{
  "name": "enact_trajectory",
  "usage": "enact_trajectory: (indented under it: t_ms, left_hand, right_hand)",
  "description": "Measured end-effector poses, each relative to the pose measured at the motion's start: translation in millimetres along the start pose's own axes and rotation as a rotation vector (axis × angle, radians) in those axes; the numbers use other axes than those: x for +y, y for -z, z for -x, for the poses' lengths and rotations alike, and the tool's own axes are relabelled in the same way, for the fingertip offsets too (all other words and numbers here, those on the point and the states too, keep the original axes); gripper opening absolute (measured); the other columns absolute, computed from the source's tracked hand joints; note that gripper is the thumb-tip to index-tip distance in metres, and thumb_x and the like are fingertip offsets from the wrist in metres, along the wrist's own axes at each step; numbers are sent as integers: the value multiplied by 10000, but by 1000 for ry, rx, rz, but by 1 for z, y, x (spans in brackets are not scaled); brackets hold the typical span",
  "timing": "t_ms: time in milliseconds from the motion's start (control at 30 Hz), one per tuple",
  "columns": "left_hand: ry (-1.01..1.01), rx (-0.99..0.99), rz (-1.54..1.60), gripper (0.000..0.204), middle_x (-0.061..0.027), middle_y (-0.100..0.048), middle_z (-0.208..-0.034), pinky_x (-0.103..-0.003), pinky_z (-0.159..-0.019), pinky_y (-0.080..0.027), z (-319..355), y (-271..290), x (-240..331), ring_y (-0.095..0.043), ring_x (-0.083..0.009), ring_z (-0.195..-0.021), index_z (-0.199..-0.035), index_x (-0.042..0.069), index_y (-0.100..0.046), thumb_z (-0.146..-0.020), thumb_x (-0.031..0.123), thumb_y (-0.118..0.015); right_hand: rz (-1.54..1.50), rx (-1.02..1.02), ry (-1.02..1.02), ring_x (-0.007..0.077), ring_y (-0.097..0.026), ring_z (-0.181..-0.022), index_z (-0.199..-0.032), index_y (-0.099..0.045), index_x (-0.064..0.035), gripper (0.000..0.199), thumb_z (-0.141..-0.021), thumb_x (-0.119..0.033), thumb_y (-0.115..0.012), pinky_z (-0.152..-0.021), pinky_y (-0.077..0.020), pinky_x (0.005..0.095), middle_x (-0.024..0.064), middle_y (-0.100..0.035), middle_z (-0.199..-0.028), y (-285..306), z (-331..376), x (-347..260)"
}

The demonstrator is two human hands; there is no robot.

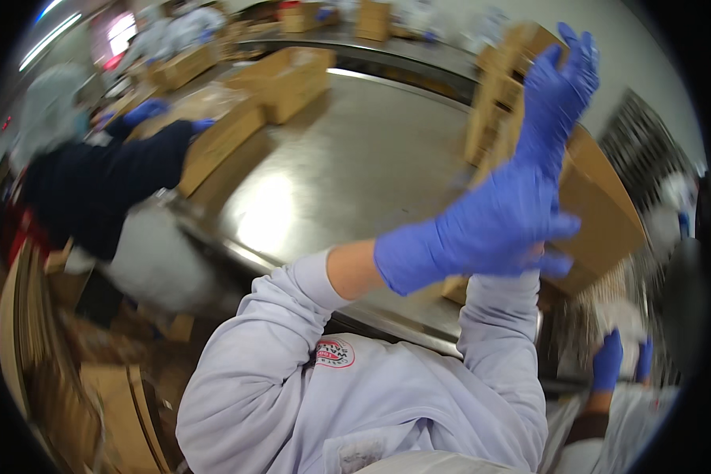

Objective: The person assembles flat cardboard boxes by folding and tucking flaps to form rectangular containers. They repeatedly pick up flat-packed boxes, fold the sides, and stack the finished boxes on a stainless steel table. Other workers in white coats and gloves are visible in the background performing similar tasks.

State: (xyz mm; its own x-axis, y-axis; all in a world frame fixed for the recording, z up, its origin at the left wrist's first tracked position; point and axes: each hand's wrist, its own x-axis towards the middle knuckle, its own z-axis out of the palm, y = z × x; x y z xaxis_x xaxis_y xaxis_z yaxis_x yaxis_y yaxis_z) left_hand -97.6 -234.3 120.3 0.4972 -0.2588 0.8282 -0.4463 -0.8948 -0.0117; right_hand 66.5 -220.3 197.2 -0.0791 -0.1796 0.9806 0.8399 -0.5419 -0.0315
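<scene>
Both of my hands wear blue gloves, and my sleeves are white. My left hand reaches across to the right and is closed around my right wrist, at the cuff of the blue glove. Part of that cuff is hidden behind the left hand. My right hand is raised upright with its fingers apart and holds nothing. Just behind my hands stands an open cardboard box.
A steel table lies ahead. Cardboard boxes stand along its left side, where a co-worker in dark sleeves reaches in. Flattened cardboard is stacked at lower left. Another person's gloved hand shows at lower right.
</scene>
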Motion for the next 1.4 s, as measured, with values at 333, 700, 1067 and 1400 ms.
enact_trajectory:
  t_ms: [333,700,1067,1400]
  left_hand:
    - [617,48,-110,150,-91,-573,-749,-354,-619,-440,134,51,41,-554,-251,-679,-888,112,-622,-769,200,-599]
    - [2372,354,-2472,976,-187,-190,-1428,-616,-1013,-51,202,216,357,-112,-373,-1328,-1380,95,-232,-605,378,-754]
    - [2360,107,-1729,486,-218,-566,-1027,-352,-646,-488,180,151,384,-588,-294,-874,-1167,3,-495,-749,214,-630]
    - [522,1592,-2659,359,-169,-415,-1283,-348,-925,-376,240,136,442,-436,-250,-1145,-1241,-43,-394,-903,72,-429]
  right_hand:
    - [-1192,-1117,-655,189,-566,-910,-1013,-631,-62,258,-778,-155,-579,-847,-411,323,99,-605,-1008,-236,198,-246]
    - [-2359,-747,29,173,-581,-952,-945,-630,-13,165,-814,-113,-620,-879,-418,274,106,-624,-999,126,101,-500]
    - [-2677,-353,944,263,-372,-1215,-1249,-440,-104,562,-729,-186,-640,-990,-282,408,102,-429,-1285,338,82,-426]
    - [-3090,-339,484,224,-573,-953,-1086,-580,-136,444,-659,-30,-640,-829,-434,373,72,-607,-1002,394,85,-468]
